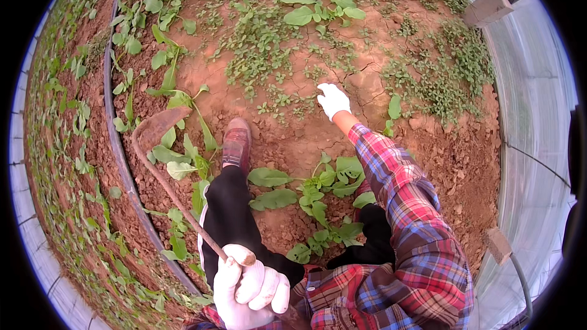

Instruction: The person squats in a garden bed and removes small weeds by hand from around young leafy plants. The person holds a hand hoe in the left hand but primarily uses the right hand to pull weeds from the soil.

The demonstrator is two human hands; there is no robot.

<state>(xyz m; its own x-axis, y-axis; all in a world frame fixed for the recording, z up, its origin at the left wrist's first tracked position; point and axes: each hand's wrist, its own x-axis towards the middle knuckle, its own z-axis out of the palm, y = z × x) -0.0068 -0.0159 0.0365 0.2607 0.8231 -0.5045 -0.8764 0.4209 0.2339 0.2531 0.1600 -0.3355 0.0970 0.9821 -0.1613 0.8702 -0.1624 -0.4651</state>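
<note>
My left hand, in a white knit glove with soiled fingertips, is closed around a hand hoe at the bottom of the view. The hoe's thin rusty neck runs up and left to a curved blade, held above the leafy plants beside my left shoe. Reaching forward, my white-gloved right hand hovers over cracked soil, its fingers a little apart and no object visible in them. Small low weeds spread just beyond and to the left of it. Broad-leaved seedlings grow between my legs.
A dark irrigation hose runs along the left, with more rows of plants past it. To the right, clear plastic sheeting borders the bed, with blocks along it. Another leafy plant stands ahead. My left shoe rests on soil.
</note>
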